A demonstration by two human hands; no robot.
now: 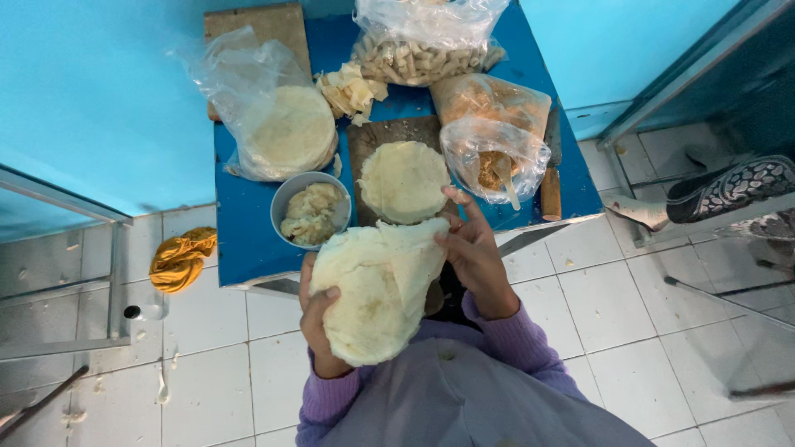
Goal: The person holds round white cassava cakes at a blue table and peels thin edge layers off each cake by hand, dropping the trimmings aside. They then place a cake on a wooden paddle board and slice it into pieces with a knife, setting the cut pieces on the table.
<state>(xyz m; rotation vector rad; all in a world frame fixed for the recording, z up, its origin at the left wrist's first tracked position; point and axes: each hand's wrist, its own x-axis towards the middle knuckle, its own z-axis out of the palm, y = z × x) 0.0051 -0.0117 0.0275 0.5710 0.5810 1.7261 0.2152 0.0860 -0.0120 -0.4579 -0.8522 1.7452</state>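
Observation:
My left hand (pixel 319 327) holds a stack of thin pale flatbread rounds (pixel 374 290) from below, thumb on its left edge. My right hand (pixel 472 252) pinches the top sheet at its upper right edge and peels it back. Just beyond the hands, a single round sheet (pixel 403 180) lies on a dark wooden board (pixel 368 136) on the blue table (pixel 244 232). A grey bowl (pixel 286 203) of pale mash stands left of the board.
A plastic bag of more rounds (pixel 277 124), a bag of rolled pieces (pixel 418 50), a bag of brown filling with a spoon (pixel 493 149), and cut scraps (pixel 352 89) crowd the table. An orange cloth (pixel 178 258) lies on the tiled floor. Another person's foot (pixel 725 189) is at right.

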